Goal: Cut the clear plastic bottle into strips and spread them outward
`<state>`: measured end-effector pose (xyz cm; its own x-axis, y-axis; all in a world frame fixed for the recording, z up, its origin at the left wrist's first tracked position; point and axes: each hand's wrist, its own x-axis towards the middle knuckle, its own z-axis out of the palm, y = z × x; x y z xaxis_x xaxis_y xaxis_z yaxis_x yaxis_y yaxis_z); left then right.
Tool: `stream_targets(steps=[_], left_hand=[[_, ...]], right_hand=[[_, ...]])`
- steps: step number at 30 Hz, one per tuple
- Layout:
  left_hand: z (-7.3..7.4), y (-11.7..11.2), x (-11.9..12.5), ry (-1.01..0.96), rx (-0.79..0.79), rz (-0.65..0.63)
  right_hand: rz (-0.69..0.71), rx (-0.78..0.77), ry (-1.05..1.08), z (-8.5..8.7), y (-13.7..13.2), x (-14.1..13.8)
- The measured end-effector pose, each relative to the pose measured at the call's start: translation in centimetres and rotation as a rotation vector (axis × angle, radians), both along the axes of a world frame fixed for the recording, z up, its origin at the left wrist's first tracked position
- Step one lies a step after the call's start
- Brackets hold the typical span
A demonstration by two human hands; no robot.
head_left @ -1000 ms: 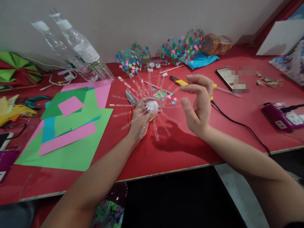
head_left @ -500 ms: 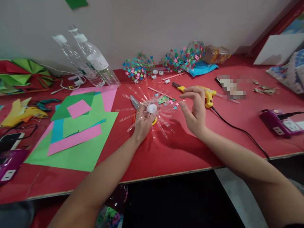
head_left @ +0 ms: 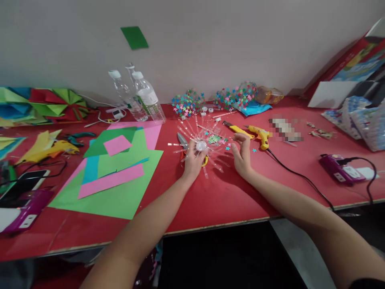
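Observation:
My left hand (head_left: 192,162) grips a cut clear plastic bottle top (head_left: 201,145), its whitish round centre facing up and its narrow strips splayed out all around like rays. To the right of the strips, my right hand (head_left: 242,154) is held with curved, parted fingers and nothing in them. Under the strips and my left hand lie scissors (head_left: 182,140), partly hidden, with a blade and part of a yellow handle showing. Loose star sequins (head_left: 215,139) lie on the red table beyond the bottle top. A yellow box cutter (head_left: 240,130) rests just past my right fingertips.
A yellow glue gun (head_left: 262,136) lies at right, its black cord running to the front edge. Coloured paper sheets (head_left: 144,184) cover the left. Clear bottles (head_left: 147,96) and star-covered clear pieces (head_left: 236,96) stand by the wall. Purple power strips (head_left: 341,168) sit at both sides.
The camera view has shifted, so the table appears lower and more wall shows. My right hand has come closer to the bottle top; my left hand still holds it.

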<state>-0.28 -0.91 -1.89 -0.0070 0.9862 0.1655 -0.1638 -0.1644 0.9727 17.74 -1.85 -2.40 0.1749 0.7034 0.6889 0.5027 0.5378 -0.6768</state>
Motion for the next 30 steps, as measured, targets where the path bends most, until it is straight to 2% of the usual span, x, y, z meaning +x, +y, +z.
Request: stream_targets(steps=[3, 8, 11, 18, 26, 30], left_hand=[[-0.4, 0.6, 0.0, -0.052, 0.013, 0.006], [-1.0, 1.5, 0.2, -0.110, 0.031, 0.086], [-1.0, 1.6, 0.3, -0.116, 0.026, 0.074], [-0.6, 1.7, 0.6, -0.136, 0.016, 0.073], [-1.0, 1.4, 0.2, -0.123, 0.046, 0.098], [-0.7, 0.7, 0.1, -0.096, 0.039, 0.055]], right_hand=[[0.003, -0.016, -0.034, -0.3, 0.1, -0.5], [0.037, -0.041, -0.167, 0.2, -0.2, -0.9], [0.034, -0.052, -0.229, 0.4, -0.5, -1.0], [0.008, -0.045, -0.307, 0.3, -0.7, -1.3], [0.052, -0.029, -0.335, 0.0, -0.5, -1.3], [0.080, -0.012, -0.331, 0.1, -0.7, -1.3]])
